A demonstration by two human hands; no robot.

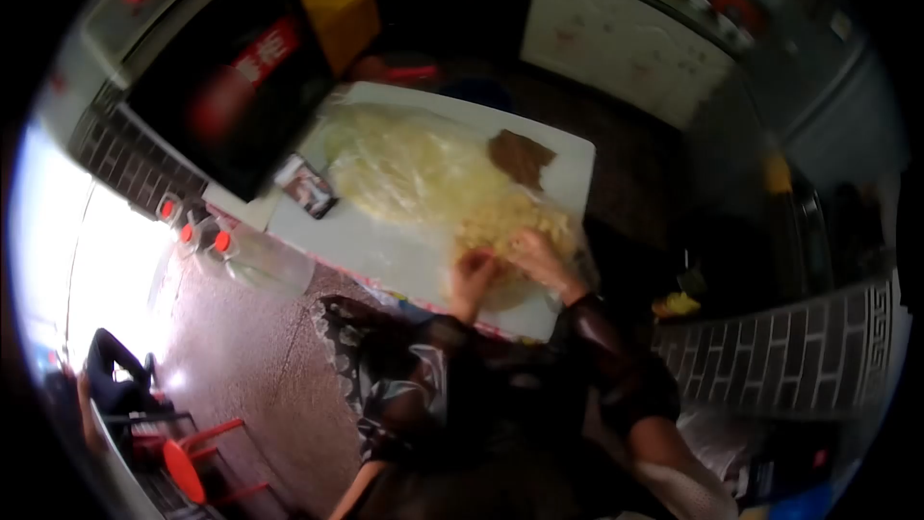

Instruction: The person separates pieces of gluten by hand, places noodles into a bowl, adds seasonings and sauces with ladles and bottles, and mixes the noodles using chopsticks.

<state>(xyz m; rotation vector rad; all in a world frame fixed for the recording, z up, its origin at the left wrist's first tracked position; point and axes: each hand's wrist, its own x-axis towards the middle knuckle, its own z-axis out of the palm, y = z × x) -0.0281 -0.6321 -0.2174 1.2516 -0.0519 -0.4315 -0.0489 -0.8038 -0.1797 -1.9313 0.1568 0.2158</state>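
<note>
Pressing into pale shredded heap (452, 183), left hand (474, 274) and right hand (535, 255).

Pale shredded heap (452, 188) across white table (385, 250)

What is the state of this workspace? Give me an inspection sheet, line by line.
Surface: white table, tilted in the fisheye view, partly bare.
Job's things: pale yellow shredded food heaped across the table; brown piece at its far edge.
Clutter: small printed packet on the table; clear bottles with red caps beside it.
Hands: left hand and right hand both in the near end of the pile; fingers too blurred to tell the grip.
Cables: nothing seen.
Surroundings: speckled floor, red stool, tiled wall, dark screen with red lettering.
</note>
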